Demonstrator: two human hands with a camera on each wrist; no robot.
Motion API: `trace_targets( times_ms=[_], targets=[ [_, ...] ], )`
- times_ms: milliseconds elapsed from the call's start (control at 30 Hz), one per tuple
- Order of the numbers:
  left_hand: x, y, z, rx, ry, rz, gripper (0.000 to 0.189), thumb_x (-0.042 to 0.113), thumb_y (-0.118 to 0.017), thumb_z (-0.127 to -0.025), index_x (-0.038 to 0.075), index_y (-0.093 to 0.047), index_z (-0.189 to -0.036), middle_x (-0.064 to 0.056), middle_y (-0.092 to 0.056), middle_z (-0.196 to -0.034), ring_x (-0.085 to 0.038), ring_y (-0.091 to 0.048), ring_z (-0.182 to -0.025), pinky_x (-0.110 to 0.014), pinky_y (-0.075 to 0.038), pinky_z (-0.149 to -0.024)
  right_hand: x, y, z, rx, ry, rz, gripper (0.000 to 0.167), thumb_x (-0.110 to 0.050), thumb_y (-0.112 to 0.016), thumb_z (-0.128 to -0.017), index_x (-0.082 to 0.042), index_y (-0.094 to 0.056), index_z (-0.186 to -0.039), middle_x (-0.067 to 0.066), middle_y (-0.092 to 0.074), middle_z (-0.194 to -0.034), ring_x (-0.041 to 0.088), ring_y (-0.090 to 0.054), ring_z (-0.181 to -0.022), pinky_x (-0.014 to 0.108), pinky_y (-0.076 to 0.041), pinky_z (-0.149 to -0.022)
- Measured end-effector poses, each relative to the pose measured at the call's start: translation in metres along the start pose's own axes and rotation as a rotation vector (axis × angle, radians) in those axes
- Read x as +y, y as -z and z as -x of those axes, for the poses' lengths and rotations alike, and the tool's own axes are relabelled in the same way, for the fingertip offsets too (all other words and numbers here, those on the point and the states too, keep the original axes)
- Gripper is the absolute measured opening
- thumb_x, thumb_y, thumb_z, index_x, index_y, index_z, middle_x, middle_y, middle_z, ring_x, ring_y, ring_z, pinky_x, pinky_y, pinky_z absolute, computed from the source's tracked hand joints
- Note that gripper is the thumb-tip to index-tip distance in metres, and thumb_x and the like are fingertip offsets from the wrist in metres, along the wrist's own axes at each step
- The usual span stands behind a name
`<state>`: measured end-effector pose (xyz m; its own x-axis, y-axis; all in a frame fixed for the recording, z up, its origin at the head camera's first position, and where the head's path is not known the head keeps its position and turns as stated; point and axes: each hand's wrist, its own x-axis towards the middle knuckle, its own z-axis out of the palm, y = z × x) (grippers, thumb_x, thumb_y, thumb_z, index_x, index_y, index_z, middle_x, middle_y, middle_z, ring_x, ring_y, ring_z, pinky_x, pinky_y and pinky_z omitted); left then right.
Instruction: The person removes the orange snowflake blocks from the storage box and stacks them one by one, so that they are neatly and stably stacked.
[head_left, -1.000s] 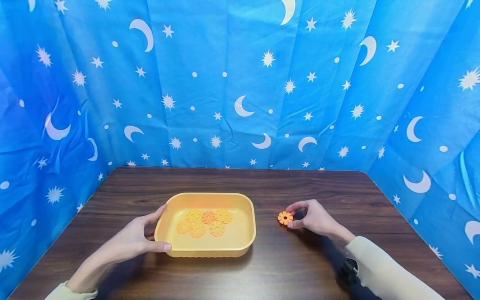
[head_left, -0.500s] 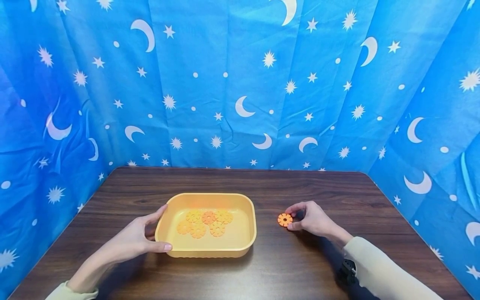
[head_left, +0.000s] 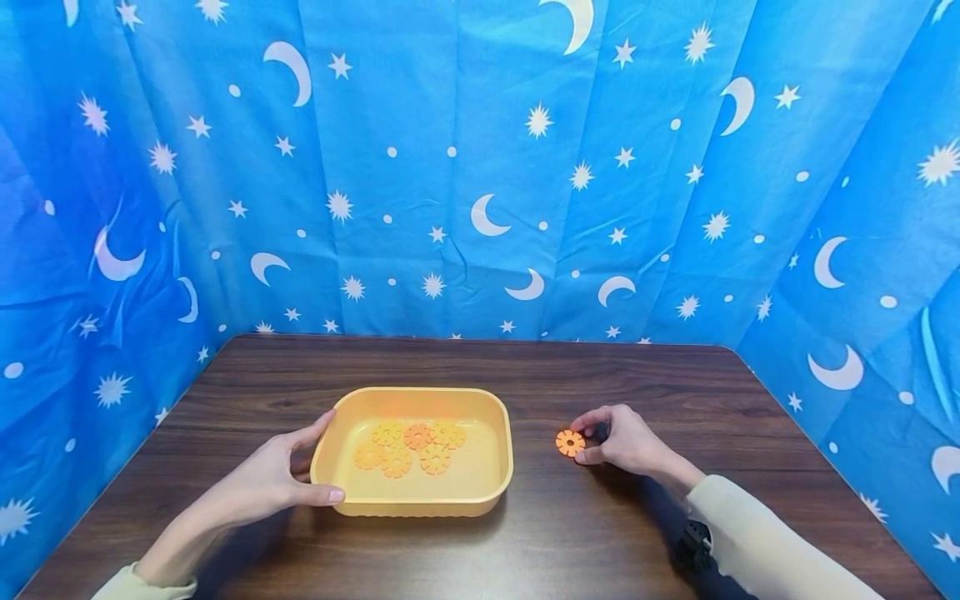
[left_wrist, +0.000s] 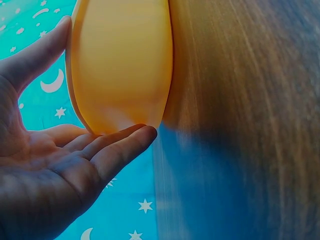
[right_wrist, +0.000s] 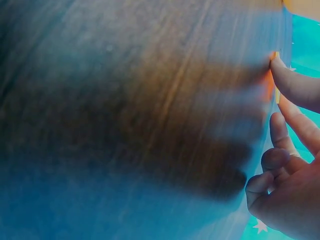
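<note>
An orange notched interlocking disc point(head_left: 562, 443) is pinched between thumb and fingertip of my right hand point(head_left: 632, 443), close over the table right of the yellow basin point(head_left: 483, 467). In the right wrist view the disc point(right_wrist: 277, 95) shows nearly edge-on, with the other fingers curled below it. My left hand point(head_left: 262, 473) holds the basin's left end, thumb over the near corner and fingers at the far corner. The left wrist view shows fingers against the outer wall point(left_wrist: 120, 60). Several yellow and orange notched discs point(head_left: 417, 436) lie inside the basin, some overlapping.
A dark wood-grain table point(head_left: 637, 375) carries the basin. A blue curtain point(head_left: 480, 167) with white moons and stars rises behind the table and along both sides. A small black device point(head_left: 696, 542) sits at the right wrist.
My right hand and the pinched disc have shifted very slightly toward me. The left hand keeps its hold on the basin, which stays in place.
</note>
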<state>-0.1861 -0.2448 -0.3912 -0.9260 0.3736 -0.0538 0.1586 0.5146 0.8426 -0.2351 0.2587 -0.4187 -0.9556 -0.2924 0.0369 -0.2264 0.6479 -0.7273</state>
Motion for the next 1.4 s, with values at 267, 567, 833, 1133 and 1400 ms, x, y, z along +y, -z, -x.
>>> trace_targets(
  times_ms=[267,567,833,1133,1400],
  targets=[
    [-0.001,0.0,0.0,0.002,-0.013,0.014,0.116,0.028,-0.093,-0.08,-0.005,-0.021,-0.165,-0.037,-0.03,-0.162,-0.049,-0.053,-0.136,-0.039,-0.058,-0.096,-0.003,0.002,0.0,-0.011,0.003,-0.019,0.036,-0.006,-0.092,-0.079,-0.001,-0.077,-0.112,0.009,-0.069,-0.105,0.029,-0.059,-0.097,0.055,-0.049,-0.095],
    [0.001,0.0,0.0,0.006,-0.017,-0.007,0.115,0.03,-0.093,-0.081,-0.006,-0.022,-0.164,-0.035,-0.032,-0.162,-0.047,-0.051,-0.139,-0.041,-0.057,-0.099,-0.017,0.002,0.0,-0.007,0.028,-0.012,0.036,-0.006,-0.09,-0.081,-0.001,-0.078,-0.114,0.009,-0.072,-0.107,0.029,-0.061,-0.097,0.05,-0.053,-0.091],
    [0.002,-0.001,0.001,0.012,0.001,-0.002,0.115,0.03,-0.093,-0.081,-0.006,-0.022,-0.164,-0.035,-0.031,-0.163,-0.049,-0.048,-0.14,-0.044,-0.056,-0.1,-0.034,-0.003,-0.002,-0.018,0.047,-0.012,0.037,-0.008,-0.089,-0.083,0.0,-0.077,-0.117,0.01,-0.074,-0.11,0.03,-0.064,-0.097,0.049,-0.059,-0.087],
    [0.002,-0.002,0.002,0.017,0.017,-0.003,0.115,0.031,-0.092,-0.081,-0.003,-0.022,-0.165,-0.034,-0.031,-0.163,-0.049,-0.048,-0.141,-0.046,-0.056,-0.1,-0.057,-0.004,-0.005,-0.049,0.153,-0.027,0.037,-0.012,-0.089,-0.084,-0.002,-0.076,-0.117,0.01,-0.07,-0.094,0.022,-0.059,-0.065,0.029,-0.052,-0.057],
    [0.001,-0.002,0.001,0.012,0.005,0.017,0.115,0.03,-0.092,-0.081,-0.003,-0.022,-0.165,-0.035,-0.031,-0.163,-0.05,-0.049,-0.14,-0.047,-0.056,-0.1,-0.082,-0.014,-0.007,-0.053,0.227,0.02,0.035,-0.013,-0.09,-0.083,-0.006,-0.078,-0.114,0.001,-0.069,-0.097,0.02,-0.053,-0.069,0.028,-0.047,-0.058]
  ],
)
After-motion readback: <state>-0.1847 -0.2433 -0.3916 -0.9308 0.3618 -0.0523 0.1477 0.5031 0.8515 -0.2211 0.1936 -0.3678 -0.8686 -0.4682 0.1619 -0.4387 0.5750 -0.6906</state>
